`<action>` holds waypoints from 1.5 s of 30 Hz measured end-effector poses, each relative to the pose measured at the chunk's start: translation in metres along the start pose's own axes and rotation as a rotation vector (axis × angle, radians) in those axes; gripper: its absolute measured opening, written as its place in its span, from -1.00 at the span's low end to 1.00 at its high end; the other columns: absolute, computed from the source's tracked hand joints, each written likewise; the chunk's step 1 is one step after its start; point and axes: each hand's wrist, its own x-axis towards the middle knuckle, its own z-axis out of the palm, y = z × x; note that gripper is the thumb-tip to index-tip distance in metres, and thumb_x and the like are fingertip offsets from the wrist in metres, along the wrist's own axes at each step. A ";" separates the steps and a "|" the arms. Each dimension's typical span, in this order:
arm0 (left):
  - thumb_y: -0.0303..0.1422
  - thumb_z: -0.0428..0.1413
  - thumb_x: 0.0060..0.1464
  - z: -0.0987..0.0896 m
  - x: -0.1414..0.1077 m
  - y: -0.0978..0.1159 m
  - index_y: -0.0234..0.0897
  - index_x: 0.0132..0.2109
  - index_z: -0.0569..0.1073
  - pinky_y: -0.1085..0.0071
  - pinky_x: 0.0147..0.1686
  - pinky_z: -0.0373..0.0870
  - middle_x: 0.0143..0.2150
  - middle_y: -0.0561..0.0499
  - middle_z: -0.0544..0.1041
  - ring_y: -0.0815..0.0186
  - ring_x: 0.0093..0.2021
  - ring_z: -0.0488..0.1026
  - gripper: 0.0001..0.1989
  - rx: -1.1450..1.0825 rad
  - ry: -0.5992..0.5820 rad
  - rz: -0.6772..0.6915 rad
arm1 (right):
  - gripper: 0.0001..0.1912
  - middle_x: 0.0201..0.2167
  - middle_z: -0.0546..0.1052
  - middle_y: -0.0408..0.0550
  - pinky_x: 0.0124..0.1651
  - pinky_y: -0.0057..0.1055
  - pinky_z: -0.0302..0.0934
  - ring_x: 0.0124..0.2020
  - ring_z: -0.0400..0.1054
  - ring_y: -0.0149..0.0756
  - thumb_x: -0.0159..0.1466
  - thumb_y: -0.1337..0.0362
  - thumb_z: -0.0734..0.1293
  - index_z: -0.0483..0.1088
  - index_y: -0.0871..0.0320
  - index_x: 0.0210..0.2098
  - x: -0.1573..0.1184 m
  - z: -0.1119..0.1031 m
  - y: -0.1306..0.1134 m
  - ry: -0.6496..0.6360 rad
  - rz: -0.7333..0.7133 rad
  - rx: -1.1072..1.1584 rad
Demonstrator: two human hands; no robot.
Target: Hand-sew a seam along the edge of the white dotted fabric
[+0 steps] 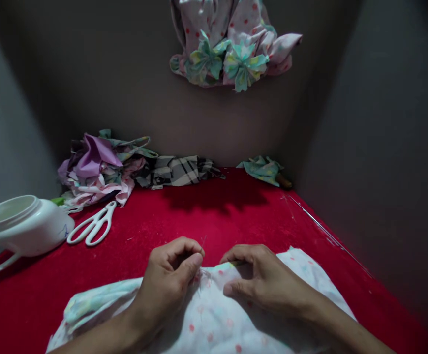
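White cloth with red dots is spread in front of me, with a pale green and yellow band along its left edge. My left hand is closed in a pinch just above the cloth's far edge. A fine line, a needle or thread, sticks up from its fingertips; I cannot tell which. Loose threads lie on the cloth below that pinch. At the same edge, my right hand grips the cloth, its fingers at the back and its thumb on the front.
White scissors lie beside a white handled jug on the red surface. Fabric scraps are heaped at the back left, near checked cloth. Green cloth lies back right. A dotted garment with flowers hangs above.
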 end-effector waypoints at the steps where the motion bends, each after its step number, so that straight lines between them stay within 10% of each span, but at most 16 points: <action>1: -0.42 0.02 -0.09 0.000 0.000 -0.001 -0.36 -0.50 0.33 0.61 -0.69 0.03 -0.66 0.14 0.23 0.53 -0.66 0.10 -0.90 0.006 0.006 0.005 | -0.85 -0.64 0.36 -0.22 -0.57 -0.55 -0.02 -0.59 0.15 -0.46 -0.10 0.32 0.40 0.41 0.17 -0.48 -0.001 0.001 0.001 -0.018 0.048 0.019; 20: -0.48 -0.03 0.01 -0.014 -0.011 -0.021 -0.28 -0.43 0.43 0.51 -0.46 0.20 -0.49 0.03 0.39 0.41 -0.46 0.32 -0.84 0.341 -0.164 0.197 | -0.80 -0.76 0.12 -0.26 -0.65 -0.55 -0.20 -0.70 -0.05 -0.54 0.00 0.28 0.24 0.19 0.22 -0.68 0.003 0.013 -0.005 -0.160 0.407 0.539; 45: -0.47 -0.08 0.05 -0.017 -0.008 -0.024 -0.32 -0.51 0.31 0.51 -0.49 0.13 -0.55 0.08 0.29 0.44 -0.50 0.24 -0.80 0.402 -0.053 0.132 | -0.89 -0.69 0.27 -0.18 -0.60 -0.56 -0.05 -0.63 0.09 -0.51 -0.02 0.38 0.26 0.36 0.29 -0.63 0.005 0.015 -0.014 -0.080 0.434 0.454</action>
